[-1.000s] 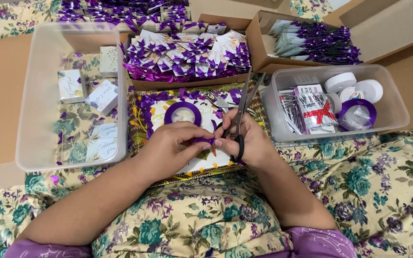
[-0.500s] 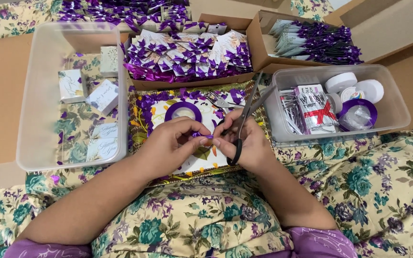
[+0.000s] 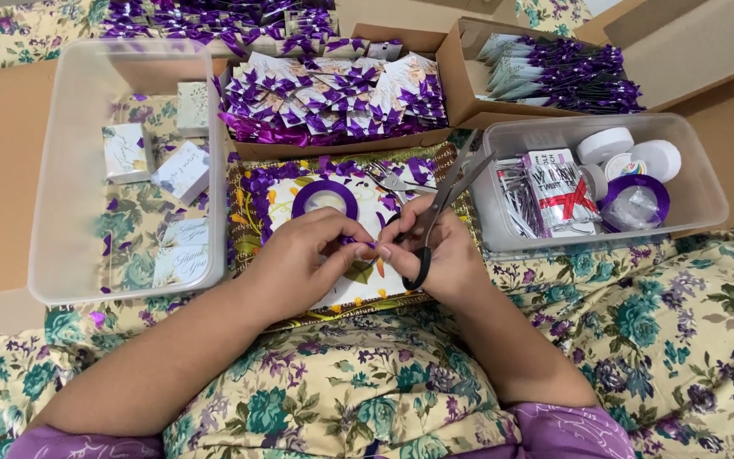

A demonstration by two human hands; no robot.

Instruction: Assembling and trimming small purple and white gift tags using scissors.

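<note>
Left hand [image 3: 299, 259]: fingertips are pressed together, pinching a small purple ribbon piece [image 3: 365, 244].
Right hand [image 3: 435, 255]: the same ribbon piece is pinched, and black-handled scissors [image 3: 439, 212] are hooked on the fingers, blades parted and pointed away.
Ribbon piece: held between both hands, above a floral tray [image 3: 252, 212].
Ribbon roll [image 3: 324, 197]: laid flat on the tray, just beyond the hands.
Clear bins: one is set at each side.

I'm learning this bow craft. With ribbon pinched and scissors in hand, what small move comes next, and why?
Probably bring the scissors down to snip the ribbon: both hands, left and right, pinch it between fingertips, while the blades point up and away, slightly open.
</note>
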